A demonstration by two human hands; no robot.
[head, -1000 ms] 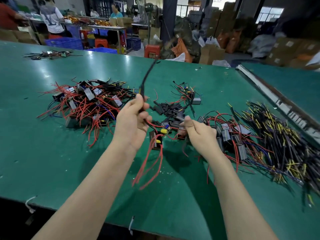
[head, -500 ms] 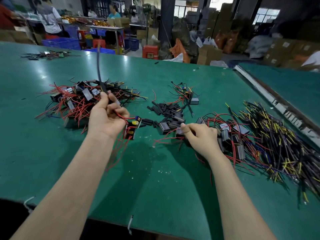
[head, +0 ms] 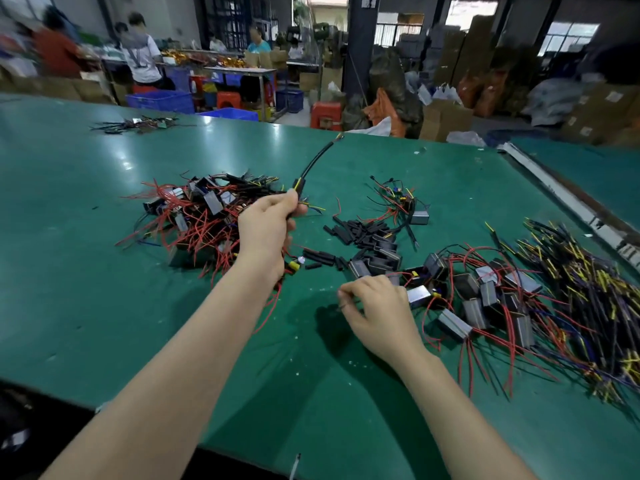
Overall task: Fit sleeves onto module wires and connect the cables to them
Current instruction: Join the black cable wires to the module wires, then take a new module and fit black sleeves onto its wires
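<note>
At the near edge of the green table point(head: 104, 306), the right hand point(head: 381, 317) was lowered by the loose modules point(head: 457, 296), thumb and forefinger pinched together on something too small to identify, possibly a thin wire. Just beyond, the left hand point(head: 266, 230) was raised over the worked pile point(head: 197, 216), fingers curled round a black cable point(head: 313, 161) that rose away from the fist, with a module's red leads trailing beneath the wrist. Between the hands lay the black sleeves point(head: 356, 230), scattered; the uncut cable stock point(head: 571, 289) lay well to the right. In my judgement, the assembly in the left hand should be set down clear of the unworked modules, and the next module lifted by its body, so its leads stay straight for sleeving. A small stray bundle point(head: 135, 124) lay at the far side.
</note>
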